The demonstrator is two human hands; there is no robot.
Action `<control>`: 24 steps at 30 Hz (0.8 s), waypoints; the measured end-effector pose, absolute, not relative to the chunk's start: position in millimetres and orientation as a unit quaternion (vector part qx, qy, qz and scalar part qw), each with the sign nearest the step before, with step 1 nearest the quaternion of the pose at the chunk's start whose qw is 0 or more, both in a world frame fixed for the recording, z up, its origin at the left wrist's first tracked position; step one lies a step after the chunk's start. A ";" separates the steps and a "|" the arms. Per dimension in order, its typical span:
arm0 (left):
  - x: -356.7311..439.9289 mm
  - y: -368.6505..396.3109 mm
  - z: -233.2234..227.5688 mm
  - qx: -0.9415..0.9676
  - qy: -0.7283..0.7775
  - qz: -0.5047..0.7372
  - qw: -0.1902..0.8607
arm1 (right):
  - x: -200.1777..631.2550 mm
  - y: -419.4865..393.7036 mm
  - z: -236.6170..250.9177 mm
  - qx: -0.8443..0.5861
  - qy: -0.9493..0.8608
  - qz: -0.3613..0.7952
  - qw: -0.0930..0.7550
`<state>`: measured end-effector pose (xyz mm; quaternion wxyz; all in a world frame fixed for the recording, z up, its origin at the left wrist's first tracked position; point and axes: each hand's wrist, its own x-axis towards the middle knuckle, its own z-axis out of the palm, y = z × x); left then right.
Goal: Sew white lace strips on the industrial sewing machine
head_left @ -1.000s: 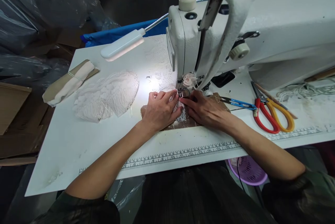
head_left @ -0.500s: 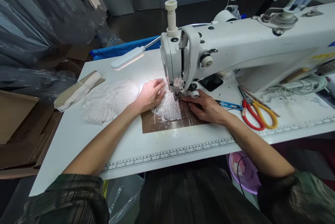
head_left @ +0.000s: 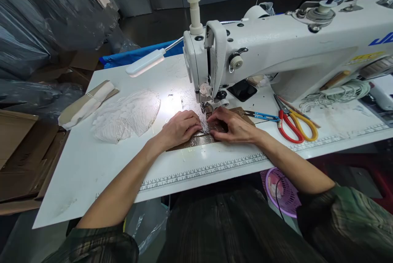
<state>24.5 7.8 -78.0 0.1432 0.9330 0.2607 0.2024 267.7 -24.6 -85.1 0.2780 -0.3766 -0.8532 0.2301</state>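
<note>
A piece of white lace [head_left: 204, 123] runs under the presser foot of the white sewing machine [head_left: 260, 50]. My left hand [head_left: 183, 128] is closed on the lace's left edge, fingers curled and pressed down in front of the needle. My right hand [head_left: 230, 125] pinches the lace's right edge, thumb and forefinger together close to the foot. Beneath both hands lies a brown sheet [head_left: 196, 142] taped to the tabletop. Part of the lace is hidden by my fingers. A heap of white lace pieces [head_left: 125, 115] rests left of my left hand.
Right of the machine foot lie blue thread snips [head_left: 265, 116] and red-and-yellow-handled scissors [head_left: 296, 125]. A dark phone [head_left: 242, 90] sits behind my right hand. A tied fabric bundle [head_left: 89, 103] is at the table's left, and a lamp [head_left: 145, 63] hangs over the back.
My left hand has moved toward me and right, down the lace. My right hand has shifted left from beside the machine foot onto the lace edge. The view has shifted slightly.
</note>
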 end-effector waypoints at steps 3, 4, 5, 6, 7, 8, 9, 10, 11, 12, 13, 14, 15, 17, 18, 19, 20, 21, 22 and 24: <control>24.8 6.5 -78.8 0.930 0.267 0.217 0.133 | 261.1 -26.2 -84.9 -0.374 -0.859 0.237 0.257; 25.2 5.3 -78.9 0.928 0.267 0.225 0.127 | 259.2 -26.2 -85.3 -0.378 -0.861 0.232 0.250; 25.7 4.0 -78.9 0.928 0.264 0.234 0.122 | 257.5 -26.1 -85.8 -0.383 -0.861 0.226 0.245; 26.3 2.9 -79.1 0.928 0.259 0.243 0.116 | 256.4 -25.9 -86.2 -0.388 -0.861 0.220 0.242; 27.0 1.9 -79.3 0.928 0.252 0.251 0.109 | 255.7 -25.8 -86.4 -0.391 -0.861 0.217 0.242; 27.6 1.2 -79.6 0.929 0.245 0.259 0.099 | 255.6 -25.7 -86.4 -0.394 -0.859 0.218 0.245; 28.2 0.9 -79.9 0.930 0.237 0.267 0.089 | 255.9 -25.7 -86.3 -0.396 -0.855 0.220 0.253; 28.5 0.8 -80.0 0.929 0.232 0.278 0.079 | 256.6 -25.8 -86.1 -0.400 -0.850 0.221 0.261; 28.7 1.1 -79.9 0.925 0.230 0.293 0.072 | 257.5 -25.9 -86.0 -0.403 -0.847 0.219 0.268; 28.6 1.6 -79.6 0.919 0.232 0.312 0.069 | 258.5 -26.0 -86.1 -0.403 -0.848 0.213 0.272; 28.4 2.2 -79.0 0.911 0.235 0.333 0.070 | 259.4 -26.2 -86.3 -0.400 -0.852 0.202 0.272; 28.0 2.9 -78.3 0.901 0.239 0.355 0.072 | 260.2 -26.3 -86.7 -0.393 -0.859 0.188 0.268; 27.5 3.6 -77.5 0.892 0.244 0.374 0.073 | 260.8 -26.4 -87.0 -0.383 -0.870 0.173 0.260; 26.8 4.4 -75.9 0.883 0.244 0.394 0.074 | 261.7 -26.4 -87.0 -0.362 -0.887 0.155 0.239; 26.7 4.4 -75.3 0.884 0.241 0.394 0.075 | 262.0 -26.5 -86.5 -0.355 -0.893 0.151 0.231; 26.8 4.2 -74.9 0.888 0.236 0.387 0.077 | 262.3 -26.6 -85.5 -0.348 -0.897 0.151 0.226; 27.1 3.7 -74.8 0.893 0.232 0.377 0.079 | 262.5 -26.9 -84.3 -0.341 -0.900 0.155 0.224; 27.5 3.1 -74.8 0.899 0.228 0.364 0.082 | 262.7 -27.2 -82.8 -0.335 -0.902 0.158 0.223; 28.1 2.4 -75.2 0.905 0.228 0.349 0.084 | 262.7 -27.8 -81.2 -0.333 -0.902 0.162 0.223; 29.2 1.1 -76.7 0.916 0.233 0.314 0.089 | 262.7 -29.0 -78.3 -0.334 -0.901 0.170 0.219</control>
